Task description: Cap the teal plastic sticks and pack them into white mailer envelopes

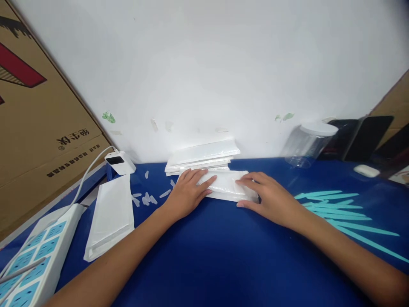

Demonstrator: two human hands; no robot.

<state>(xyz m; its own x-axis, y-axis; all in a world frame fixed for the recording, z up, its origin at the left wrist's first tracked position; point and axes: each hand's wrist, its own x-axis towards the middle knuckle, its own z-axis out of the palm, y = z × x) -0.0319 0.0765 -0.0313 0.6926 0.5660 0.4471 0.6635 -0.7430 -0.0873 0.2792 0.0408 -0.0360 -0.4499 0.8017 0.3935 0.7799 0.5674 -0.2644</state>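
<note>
A white padded envelope (228, 183) lies crosswise on the blue table under both hands. My left hand (188, 189) rests on its left end, fingers stretched out over the surface. At the right end, my right hand (268, 194) has its fingers on top and its thumb along the near edge, holding the envelope between them. Just behind it, a stack of similar white envelopes (203, 155) leans against the wall. Another white envelope (110, 215) lies on the left, with small translucent pieces (147, 199) scattered beside it.
On the right lie several turquoise strips (345, 213). Behind them stand a clear jar (306, 143) with a white lid and a dark phone-like slab (367, 138). A power strip (41, 256), a white device (120, 162) and a cardboard box (41, 106) occupy the left.
</note>
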